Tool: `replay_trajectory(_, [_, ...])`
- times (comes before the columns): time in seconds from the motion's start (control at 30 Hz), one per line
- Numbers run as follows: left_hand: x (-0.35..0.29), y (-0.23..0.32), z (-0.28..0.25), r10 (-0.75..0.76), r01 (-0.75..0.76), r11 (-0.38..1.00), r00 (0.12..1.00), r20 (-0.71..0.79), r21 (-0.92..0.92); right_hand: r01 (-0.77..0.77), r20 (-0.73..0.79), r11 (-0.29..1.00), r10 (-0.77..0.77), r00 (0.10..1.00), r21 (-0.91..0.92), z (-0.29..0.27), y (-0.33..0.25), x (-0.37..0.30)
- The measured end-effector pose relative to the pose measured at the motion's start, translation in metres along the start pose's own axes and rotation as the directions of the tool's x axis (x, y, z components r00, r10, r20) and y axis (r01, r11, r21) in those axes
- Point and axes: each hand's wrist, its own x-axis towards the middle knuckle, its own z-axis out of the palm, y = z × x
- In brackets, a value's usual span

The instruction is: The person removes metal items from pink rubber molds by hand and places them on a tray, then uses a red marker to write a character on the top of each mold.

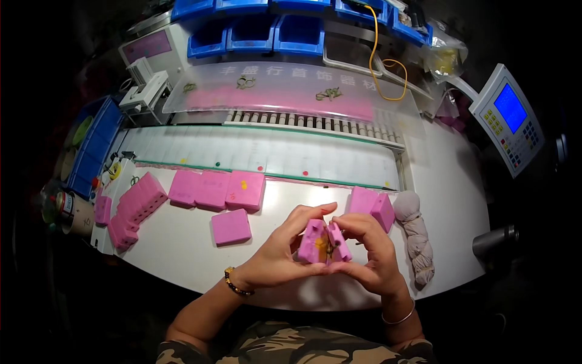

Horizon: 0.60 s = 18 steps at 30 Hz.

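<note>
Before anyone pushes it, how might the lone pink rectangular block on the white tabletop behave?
The pink rectangular block probably won't roll, since its sides look flat. It seems unlikely to tip, lying on a broad face. Its straight edges suggest it may hold its shape when lifted.

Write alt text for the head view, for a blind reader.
A person's left hand and right hand hold a parted pink block, yellow showing inside, over a white table. More pink blocks lie to both sides, with a pale bundle at the right. Blue bins line the back, and a blue-screened keypad panel stands far right.
</note>
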Motion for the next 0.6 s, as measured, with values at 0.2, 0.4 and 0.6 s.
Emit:
replay_trajectory(0.2, [0.001, -0.015, 0.018, -0.033, -0.027, 0.982, 0.949, -0.314, -0.186, -0.199, -0.207, 0.795, 0.375, 0.904, 0.573, 0.017, 0.001, -0.003])
replay_trajectory(0.4, [0.003, -0.011, 0.037, 0.308, -0.171, 0.885, 0.913, -0.269, 0.433, -0.2, -0.229, 0.773, 0.407, 0.884, 0.602, 0.022, 0.001, 0.002])
replay_trajectory(0.6, [0.003, -0.021, 0.021, -0.073, -0.062, 0.809, 0.976, -0.204, -0.584, -0.078, -0.098, 0.955, 0.11, 0.989, 0.288, 0.0, -0.004, 0.015])
